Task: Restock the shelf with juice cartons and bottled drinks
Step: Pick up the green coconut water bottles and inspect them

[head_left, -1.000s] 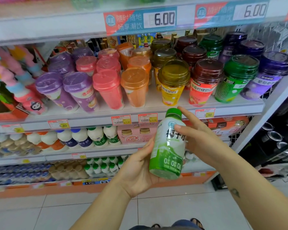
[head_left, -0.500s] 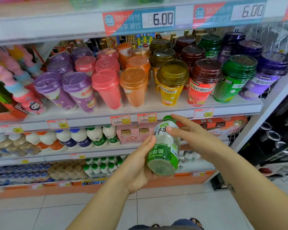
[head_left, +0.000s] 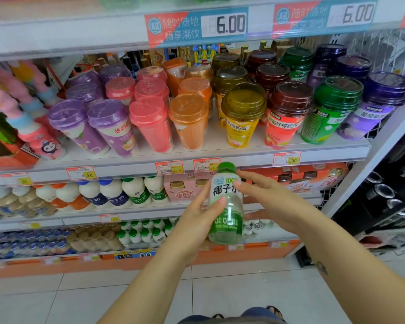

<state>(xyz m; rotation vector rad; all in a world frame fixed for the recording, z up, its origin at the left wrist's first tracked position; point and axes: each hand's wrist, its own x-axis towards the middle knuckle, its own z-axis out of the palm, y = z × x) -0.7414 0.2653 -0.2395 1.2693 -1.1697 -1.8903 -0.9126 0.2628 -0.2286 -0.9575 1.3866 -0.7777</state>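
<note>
1. Two hands meet on one green-capped bottle (head_left: 225,204), held in the air in front of the shelf unit, about level with the edge of the third shelf (head_left: 150,212)

2. Left hand (head_left: 192,226): its fingers (head_left: 216,202) wrap the lower half of the bottle from the left, thumb side toward the camera, so this hand appears to carry the weight

3. Right hand (head_left: 274,206): its fingers (head_left: 240,178) are stretched out flat, with the tips resting on the bottle's shoulder just under the cap; they touch without closing round it, more a steadying press than a grasp

4. Long axis: the bottle stands close to upright, cap toward the shelves and slightly away from the person, base toward the floor (head_left: 243,288), printed label facing the camera

5. Relation that matters: the bottle lies between the two palms, nearer the left one, and the small green-capped bottles (head_left: 140,235) on the low shelf sit below and to the left of it, while the white milk bottles (head_left: 117,192) one shelf up are also to the left

6. Judgement: if the matching row is the low one, the move is down and leftward, which favours the left hand, already gripping; the right would only need to lift its tips away

7. Risk: a tipped bottle could knock its close-packed neighbours
</note>
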